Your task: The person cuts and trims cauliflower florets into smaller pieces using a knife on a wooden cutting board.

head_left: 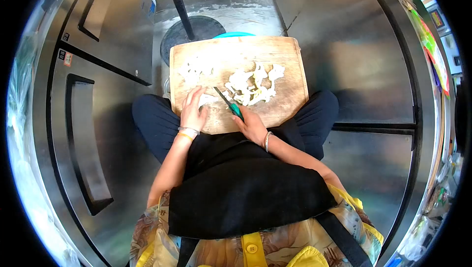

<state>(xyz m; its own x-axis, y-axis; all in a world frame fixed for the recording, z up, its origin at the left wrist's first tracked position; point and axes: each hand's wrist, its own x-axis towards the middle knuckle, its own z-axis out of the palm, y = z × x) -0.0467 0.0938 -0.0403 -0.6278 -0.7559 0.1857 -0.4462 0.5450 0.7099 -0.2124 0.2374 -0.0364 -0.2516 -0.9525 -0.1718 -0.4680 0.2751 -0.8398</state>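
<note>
A wooden cutting board (pixel 236 48) rests across the person's lap. My right hand (pixel 253 125) is closed around the green handle of a small knife (pixel 234 109), its dark blade angled up and left over the board. On the board's left side lies my left hand (pixel 192 112), fingers stretched forward and thumb apart. A white piece (pixel 208 99), seemingly cauliflower, sits just right of its fingertips. White and pale yellow cauliflower-like pieces (pixel 252 90) are spread right of centre. Smaller white bits (pixel 196 68) lie further off at the upper left.
Steel cabinet doors (pixel 123 119) with black handles stand close on the left, and more steel panels (pixel 364 60) on the right. Beyond the board are a round black base with a pole (pixel 182 9) and a blue rim (pixel 235 34). Plastic bags (pixel 432 227) line the far right.
</note>
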